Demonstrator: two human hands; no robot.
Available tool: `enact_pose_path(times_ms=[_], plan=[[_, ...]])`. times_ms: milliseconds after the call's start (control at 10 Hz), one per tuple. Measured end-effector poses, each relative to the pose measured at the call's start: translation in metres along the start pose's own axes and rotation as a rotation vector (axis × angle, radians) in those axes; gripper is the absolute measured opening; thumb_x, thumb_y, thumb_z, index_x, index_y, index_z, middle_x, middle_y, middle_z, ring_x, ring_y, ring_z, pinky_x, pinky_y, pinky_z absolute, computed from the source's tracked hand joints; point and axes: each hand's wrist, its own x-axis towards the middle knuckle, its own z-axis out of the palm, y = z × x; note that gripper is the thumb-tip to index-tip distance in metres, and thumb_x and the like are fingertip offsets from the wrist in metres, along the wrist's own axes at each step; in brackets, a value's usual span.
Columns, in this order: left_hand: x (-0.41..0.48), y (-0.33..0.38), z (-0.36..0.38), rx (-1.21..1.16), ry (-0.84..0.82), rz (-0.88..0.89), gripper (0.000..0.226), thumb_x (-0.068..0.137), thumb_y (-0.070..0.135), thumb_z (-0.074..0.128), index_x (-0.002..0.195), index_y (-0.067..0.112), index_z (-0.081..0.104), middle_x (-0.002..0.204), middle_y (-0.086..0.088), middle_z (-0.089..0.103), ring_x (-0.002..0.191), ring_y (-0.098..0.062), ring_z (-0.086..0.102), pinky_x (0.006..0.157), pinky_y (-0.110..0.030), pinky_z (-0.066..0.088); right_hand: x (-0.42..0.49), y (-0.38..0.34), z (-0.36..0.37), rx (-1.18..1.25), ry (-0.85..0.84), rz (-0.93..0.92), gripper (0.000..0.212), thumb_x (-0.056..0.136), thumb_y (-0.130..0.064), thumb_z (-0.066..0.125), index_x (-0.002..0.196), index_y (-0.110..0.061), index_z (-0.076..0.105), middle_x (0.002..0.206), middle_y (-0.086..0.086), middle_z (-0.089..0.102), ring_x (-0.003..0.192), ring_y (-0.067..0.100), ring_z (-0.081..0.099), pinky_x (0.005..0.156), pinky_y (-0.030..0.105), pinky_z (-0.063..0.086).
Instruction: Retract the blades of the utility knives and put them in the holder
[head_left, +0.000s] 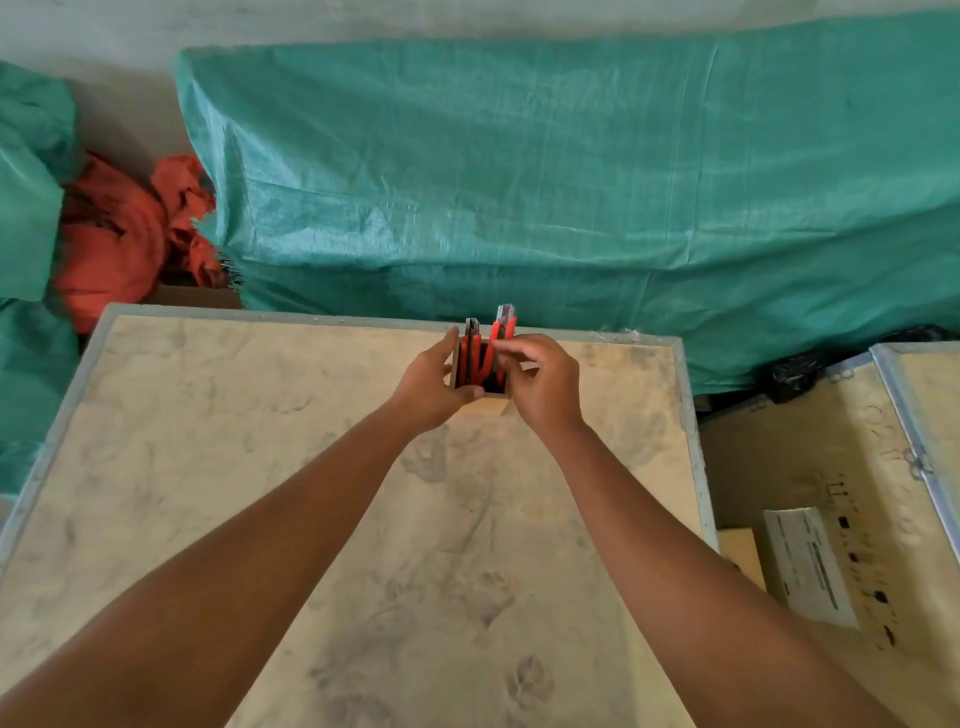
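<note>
Left hand (428, 382) gripping the side of a small wooden holder (493, 396) on the dusty worktop (260, 467), right hand (540, 382) pinching a red utility knife (503, 332) standing in it, second red knife (471, 345) upright inside beside it

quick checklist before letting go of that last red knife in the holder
1. Holder steadied by left hand: ok.
2. Right hand grip on the taller red knife: ok, fingers pinch it.
3. That knife's lower end inside the holder: ok.
4. Its blade retracted: cannot tell, too small.
5. Other knife standing in the holder: ok.
6. Holder on the wooden crate top, away from the side edges: ok.
</note>
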Motion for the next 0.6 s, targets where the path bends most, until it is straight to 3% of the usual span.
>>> enact_pose_path(times_ms=[100,200,300,600], plan=[[0.003,-0.001,0.001,0.011,0.018,0.014,0.091,0.078,0.013,0.08,0.152,0.015,0.027,0.151,-0.004,0.045,0.136,-0.027,0.047,0.106,-0.031,0.038,-0.006,0.009,0.006,-0.038,0.008,-0.027,0.027,0.085,0.002,0.073,0.106,-0.012,0.08,0.099,0.004,0.076,0.091,0.01,0.067,0.081,0.013,0.051],[0.003,-0.001,0.002,0.023,0.028,0.015,0.091,0.079,0.013,0.079,0.153,0.016,0.026,0.15,-0.004,0.046,0.136,-0.027,0.046,0.104,-0.03,0.039,-0.011,0.011,0.008,-0.051,0.014,-0.003,0.024,0.084,0.001,0.075,0.104,-0.011,0.08,0.098,0.006,0.076,0.089,0.012,0.068,0.078,0.008,0.05],[0.001,-0.003,0.004,0.028,0.043,0.01,0.092,0.079,0.014,0.079,0.153,0.018,0.024,0.148,-0.005,0.049,0.138,-0.027,0.044,0.108,-0.035,0.039,-0.015,0.009,0.009,-0.05,0.031,-0.011,0.023,0.084,0.0,0.076,0.104,-0.009,0.08,0.1,0.008,0.078,0.092,0.016,0.071,0.084,0.007,0.049],[-0.023,0.02,0.003,0.055,0.117,0.046,0.086,0.08,0.019,0.079,0.151,0.017,0.029,0.152,-0.005,0.044,0.138,-0.029,0.044,0.109,-0.04,0.04,-0.017,-0.011,-0.011,-0.008,0.028,0.05,0.032,0.082,-0.001,0.078,0.114,-0.01,0.077,0.11,0.011,0.076,0.105,0.025,0.07,0.096,0.04,0.057]])
